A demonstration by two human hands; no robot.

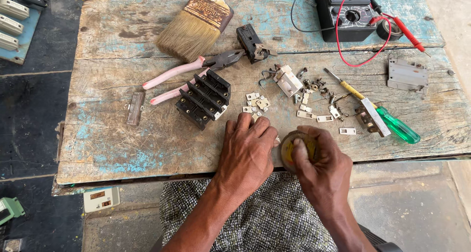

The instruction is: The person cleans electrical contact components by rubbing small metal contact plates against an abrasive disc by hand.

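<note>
The right hand (319, 163) is gripping a round yellow roll (296, 150); the left hand (248, 151) is lying flat, holding nothing visible, on the counter (122, 139).

A small round container (290, 151), brown with a rusty-looking rim and something yellow showing inside, sits at the near edge of the wooden table, at about 5 o'clock from the table's middle. It is tilted, its open face turned up and toward the viewer. Much of it is covered: fingers curl over its right half, and knuckles press against its left side at 9 o'clock. Only the left rim and part of the yellow inside show. Whether it rests on the wood or is lifted just clear cannot be told.
</note>
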